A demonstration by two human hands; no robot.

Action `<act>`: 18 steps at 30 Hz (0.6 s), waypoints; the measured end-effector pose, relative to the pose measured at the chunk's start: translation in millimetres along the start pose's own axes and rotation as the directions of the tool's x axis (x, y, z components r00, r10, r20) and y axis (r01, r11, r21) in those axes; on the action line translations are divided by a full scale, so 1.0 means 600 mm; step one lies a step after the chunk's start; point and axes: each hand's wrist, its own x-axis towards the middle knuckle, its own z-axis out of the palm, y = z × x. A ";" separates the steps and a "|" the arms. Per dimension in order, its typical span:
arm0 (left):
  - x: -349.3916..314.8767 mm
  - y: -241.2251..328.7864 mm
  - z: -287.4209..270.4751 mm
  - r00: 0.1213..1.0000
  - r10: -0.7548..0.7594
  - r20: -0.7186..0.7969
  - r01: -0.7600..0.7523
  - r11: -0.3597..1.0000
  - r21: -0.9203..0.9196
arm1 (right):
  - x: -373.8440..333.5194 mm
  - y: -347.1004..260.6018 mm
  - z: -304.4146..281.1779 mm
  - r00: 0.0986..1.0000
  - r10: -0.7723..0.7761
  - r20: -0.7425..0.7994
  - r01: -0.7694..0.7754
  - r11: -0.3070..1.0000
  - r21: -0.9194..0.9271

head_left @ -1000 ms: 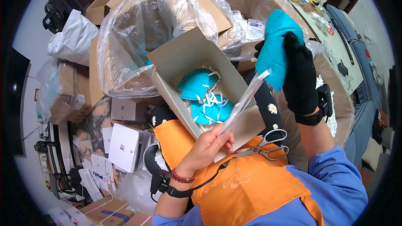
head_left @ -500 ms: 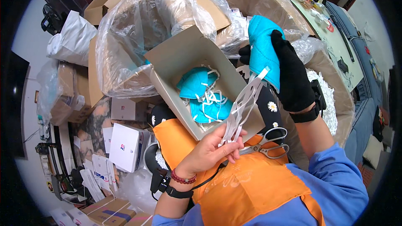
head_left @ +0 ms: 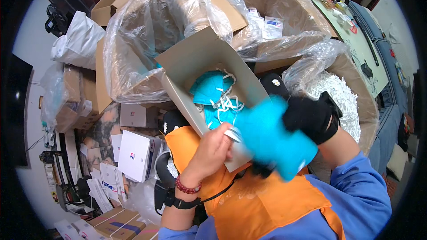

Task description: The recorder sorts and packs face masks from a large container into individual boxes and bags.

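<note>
My right hand [head_left: 309, 118], in a black glove, grips a teal cup-shaped face mask [head_left: 278, 138] over the right side of my lap. Motion smears the mask and the gloved fingers. My bare left hand [head_left: 212, 146] is closed in a pinch on the mask's white straps [head_left: 233, 135], just left of the mask. An open grey cardboard box [head_left: 184, 58] rests tilted on my lap, beyond my left hand. Several more teal masks [head_left: 208, 88] with tangled white straps lie in it. Part of the box's near right side is hidden behind the held mask.
Big plastic-lined cartons [head_left: 133, 31] stand beyond the box. Another carton on the right holds a heap of white straps [head_left: 340, 95]. White boxes [head_left: 138, 155] lie on the floor at the left. A cluttered table [head_left: 356, 53] and a blue sofa [head_left: 386, 124] line the right side.
My right hand has brought the mask down and toward me, turning it. My left hand has moved slightly left and up, still on the straps. The scissors on my lap are now out of sight.
</note>
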 end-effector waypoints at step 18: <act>-0.043 0.002 0.051 0.800 0.577 0.165 -0.599 0.787 0.150 | -0.005 -0.089 0.032 0.991 0.135 -0.022 -0.017 0.282 0.959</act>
